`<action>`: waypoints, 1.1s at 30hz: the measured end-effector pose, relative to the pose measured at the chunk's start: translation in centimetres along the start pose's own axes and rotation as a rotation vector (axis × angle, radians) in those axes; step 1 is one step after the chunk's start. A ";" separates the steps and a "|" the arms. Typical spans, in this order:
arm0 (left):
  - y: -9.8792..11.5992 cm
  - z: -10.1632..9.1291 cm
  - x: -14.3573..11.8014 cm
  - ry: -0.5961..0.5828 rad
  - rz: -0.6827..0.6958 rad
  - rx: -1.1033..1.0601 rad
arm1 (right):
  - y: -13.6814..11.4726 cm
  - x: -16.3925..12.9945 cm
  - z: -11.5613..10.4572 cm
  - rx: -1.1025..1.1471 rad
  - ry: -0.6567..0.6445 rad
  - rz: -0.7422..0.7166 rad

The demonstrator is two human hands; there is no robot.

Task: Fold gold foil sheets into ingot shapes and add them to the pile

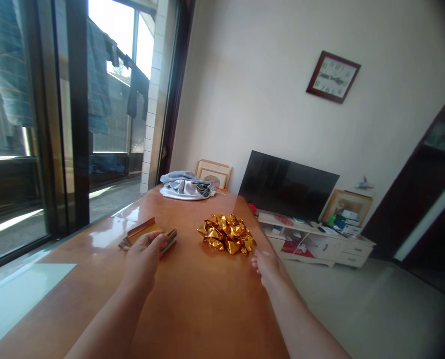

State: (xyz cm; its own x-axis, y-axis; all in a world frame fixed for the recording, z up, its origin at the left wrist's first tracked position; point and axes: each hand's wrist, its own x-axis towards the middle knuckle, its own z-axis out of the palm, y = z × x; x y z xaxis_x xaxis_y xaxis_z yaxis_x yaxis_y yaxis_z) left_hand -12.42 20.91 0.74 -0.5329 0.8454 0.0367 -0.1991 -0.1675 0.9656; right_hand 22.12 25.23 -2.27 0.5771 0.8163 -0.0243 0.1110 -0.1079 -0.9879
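Note:
My left hand [144, 252] is closed, thumb and fingers pinching at a small stack of gold foil paper [143, 228] on the left of the wooden table [192, 304]. One sheet stands up along its far edge; the hand hides part of the stack. To the right lies a heap of shiny folded gold foil pieces [227, 234]. Beside the heap's near right side, at the table's edge, is my right hand [267, 265]. Its fingers are curled together, and anything inside them is hidden.
Grey folded cloth [187, 185] lies at the table's far end. Beyond the right edge stand a television [287, 187] and a low white cabinet [325, 244]. A glass sliding door [73, 114] runs along the left. A clock [333, 77] hangs on the wall.

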 end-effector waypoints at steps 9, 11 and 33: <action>0.5 -0.2 0.0 0.048 0.019 0.013 | 0.6 0.6 0.3 -0.021 -0.055 -0.006; 0.5 -0.3 0.2 0.066 0.013 0.002 | 0.5 0.7 0.5 -0.025 -0.075 -0.008; -0.8 -2.3 1.6 0.178 0.311 0.487 | 1.9 -5.5 -2.4 -0.003 -0.425 -0.020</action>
State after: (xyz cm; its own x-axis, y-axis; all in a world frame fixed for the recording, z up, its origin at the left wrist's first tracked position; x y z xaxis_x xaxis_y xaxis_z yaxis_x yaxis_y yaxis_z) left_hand -15.02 21.22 -0.58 -0.6433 0.6893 0.3332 0.3652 -0.1062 0.9248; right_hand 21.07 19.14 -3.70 0.1895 0.9796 -0.0672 0.1213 -0.0912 -0.9884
